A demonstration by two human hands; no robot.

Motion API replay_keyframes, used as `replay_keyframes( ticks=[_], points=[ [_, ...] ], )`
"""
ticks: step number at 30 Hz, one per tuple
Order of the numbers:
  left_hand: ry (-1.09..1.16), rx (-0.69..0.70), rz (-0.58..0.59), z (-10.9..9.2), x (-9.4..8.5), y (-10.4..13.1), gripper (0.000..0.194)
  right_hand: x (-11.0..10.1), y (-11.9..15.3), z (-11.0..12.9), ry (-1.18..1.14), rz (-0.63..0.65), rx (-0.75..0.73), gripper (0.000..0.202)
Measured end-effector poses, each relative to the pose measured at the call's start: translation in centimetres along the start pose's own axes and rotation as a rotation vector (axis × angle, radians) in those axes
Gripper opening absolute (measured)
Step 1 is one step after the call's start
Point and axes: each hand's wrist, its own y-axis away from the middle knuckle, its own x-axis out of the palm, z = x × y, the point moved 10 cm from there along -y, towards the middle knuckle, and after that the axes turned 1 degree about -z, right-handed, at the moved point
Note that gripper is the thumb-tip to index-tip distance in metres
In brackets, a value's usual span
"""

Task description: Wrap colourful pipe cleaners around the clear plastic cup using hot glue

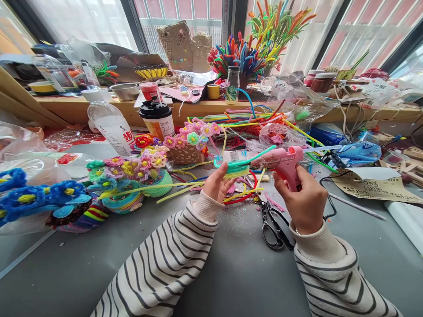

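Observation:
My right hand is wrapped round the handle of a pink glue gun, whose nozzle points left. Between thumb and fingers, my left hand holds a coiled piece of teal and yellow pipe cleaner. A loose teal end of it sticks up to the right, close to the gun's nozzle. A clear glue stick juts from the back of the gun. Black-handled scissors lie on the grey table below and between my hands.
Blue flowers and pastel flower pots stand at the left. Behind are a slanted bottle, a lidded cup, a flower basket and loose pipe cleaners. Brown paper and a black cable lie at the right.

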Motion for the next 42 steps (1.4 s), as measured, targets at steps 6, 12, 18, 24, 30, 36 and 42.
replay_keyframes(
  ticks=[6, 12, 18, 24, 30, 36, 42],
  points=[
    [-0.021, 0.006, 0.006, -0.04, 0.03, 0.02, 0.026, -0.02, -0.07, -0.04, 0.018, 0.005, 0.009, 0.030],
    [-0.018, -0.020, -0.016, -0.01, -0.04, 0.06, 0.028, -0.18, -0.08, 0.11, 0.030, -0.007, -0.010, 0.029],
    [0.005, -0.017, -0.012, -0.09, -0.07, 0.12, 0.024, -0.45, -0.12, 0.16, 0.021, -0.025, -0.020, 0.026],
    [0.008, 0.000, 0.008, -0.22, 0.07, 0.21, 0.022, -0.50, -0.21, -0.09, 0.028, -0.025, 0.006, 0.027],
    [0.002, -0.004, -0.010, -0.21, -0.05, 0.19, 0.021, -0.53, -0.17, -0.34, 0.039, -0.032, 0.020, 0.024],
    [0.010, 0.009, 0.036, -0.33, 0.31, 0.21, 0.020, -0.65, -0.10, -0.52, 0.040, -0.044, 0.010, 0.026],
    [-0.010, 0.006, 0.032, -0.32, 0.29, 0.15, 0.026, -0.63, -0.13, -0.53, 0.041, -0.037, 0.006, 0.024]
  ],
)
